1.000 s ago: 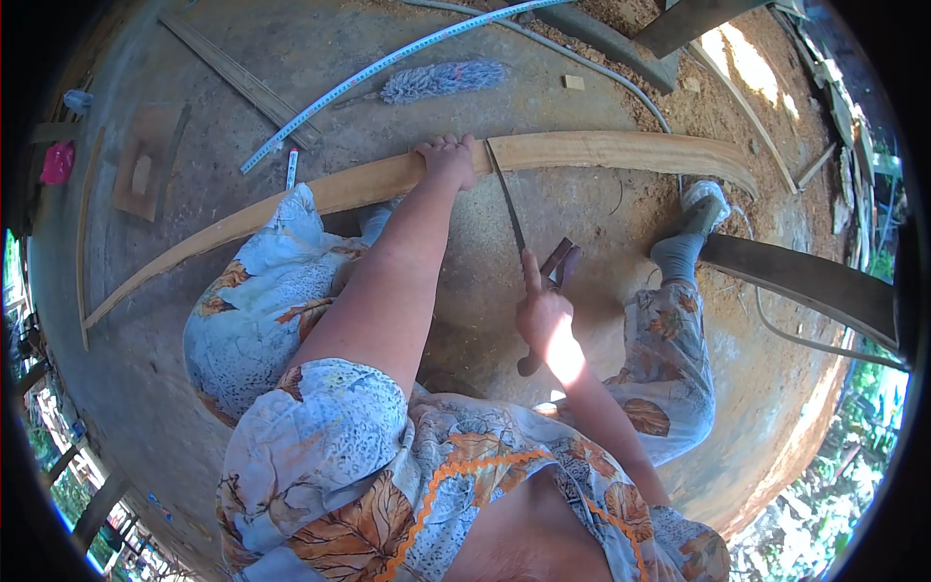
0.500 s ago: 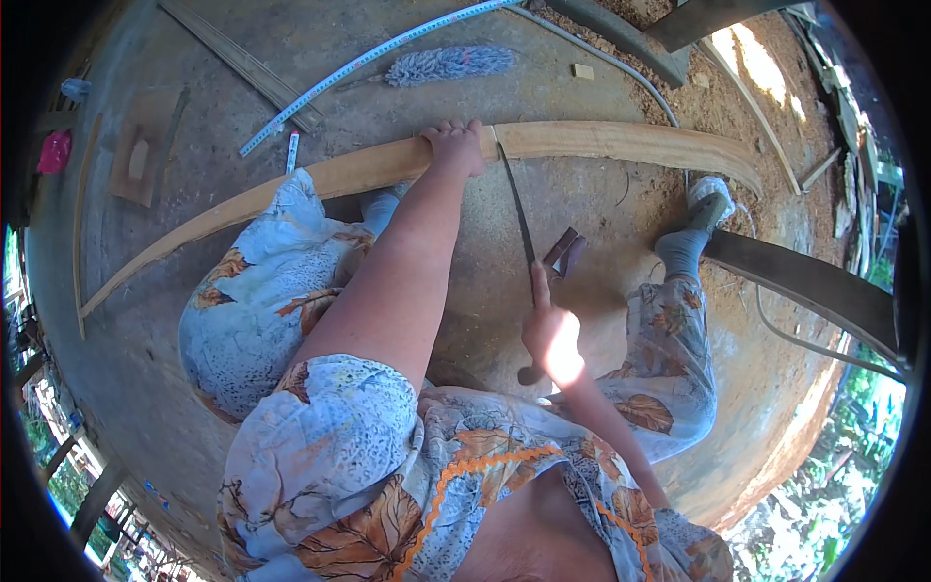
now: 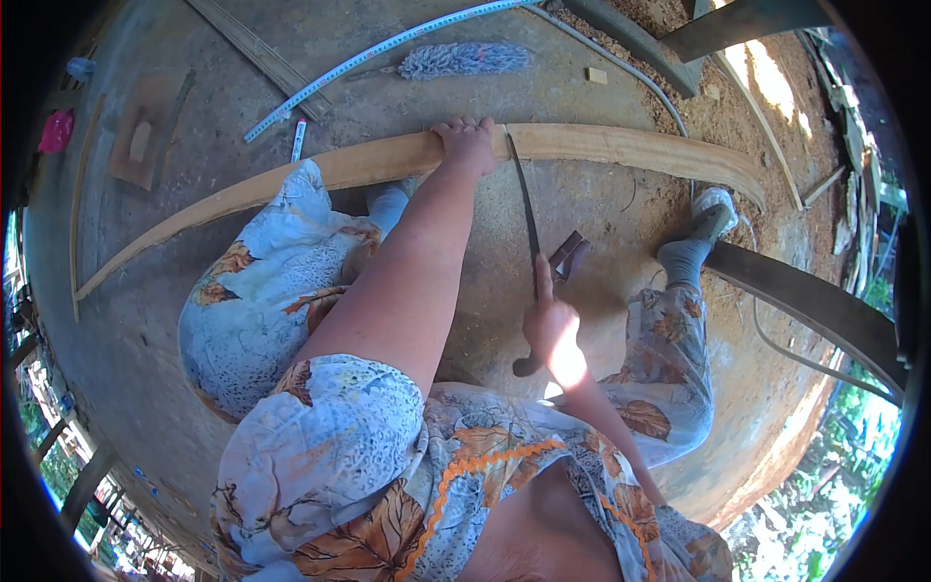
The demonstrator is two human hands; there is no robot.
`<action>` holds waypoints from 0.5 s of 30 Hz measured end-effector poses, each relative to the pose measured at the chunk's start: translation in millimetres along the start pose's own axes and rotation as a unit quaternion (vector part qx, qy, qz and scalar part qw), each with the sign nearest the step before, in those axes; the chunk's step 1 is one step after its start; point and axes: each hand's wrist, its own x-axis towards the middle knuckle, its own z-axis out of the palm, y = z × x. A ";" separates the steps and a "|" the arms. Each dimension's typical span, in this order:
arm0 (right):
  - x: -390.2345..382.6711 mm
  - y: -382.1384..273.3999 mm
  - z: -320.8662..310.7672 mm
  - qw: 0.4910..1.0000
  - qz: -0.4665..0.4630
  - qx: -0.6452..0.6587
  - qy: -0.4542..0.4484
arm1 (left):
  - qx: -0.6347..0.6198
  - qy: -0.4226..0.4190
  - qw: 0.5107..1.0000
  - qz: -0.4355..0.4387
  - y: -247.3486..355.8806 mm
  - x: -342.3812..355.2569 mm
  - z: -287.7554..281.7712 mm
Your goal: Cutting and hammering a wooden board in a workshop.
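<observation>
A long pale wooden board [image 3: 601,145] lies crosswise on the floor, its ends bending in the fisheye picture. My left hand [image 3: 467,143] presses down on it near the middle, fingers over the far edge, gripping it. Just right of those fingers, a handsaw [image 3: 525,199] with a narrow dark blade meets the board, where a thin cut line crosses the wood. My right hand [image 3: 551,330] is closed round the saw's handle, index finger stretched along it toward the blade. The handle's rounded butt [image 3: 527,367] sticks out below the hand.
A brown folded object [image 3: 568,254] lies right of the blade. Beyond the board are a measuring tape [image 3: 388,44], a marker [image 3: 299,141], a fluffy duster [image 3: 465,60] and a small wood block [image 3: 596,75]. A dark beam [image 3: 805,296] stands at right, by my foot.
My right hand and the saw have moved slightly away from me, toward the board. My left hand keeps its hold on the board. The whole view has shifted a little.
</observation>
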 end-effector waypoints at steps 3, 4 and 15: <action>68.4 -0.1 -2.6 0.999 -0.011 0.023 0.027 | -0.004 -0.009 1.000 0.012 11.3 -1.2 -4.4; 87.5 3.2 0.1 0.999 -0.005 0.025 0.030 | -0.005 -0.007 1.000 0.019 16.2 -2.5 -3.2; 5.4 -4.1 -3.5 0.998 0.027 0.000 -0.056 | 0.008 0.015 1.000 0.001 -5.6 -0.8 5.2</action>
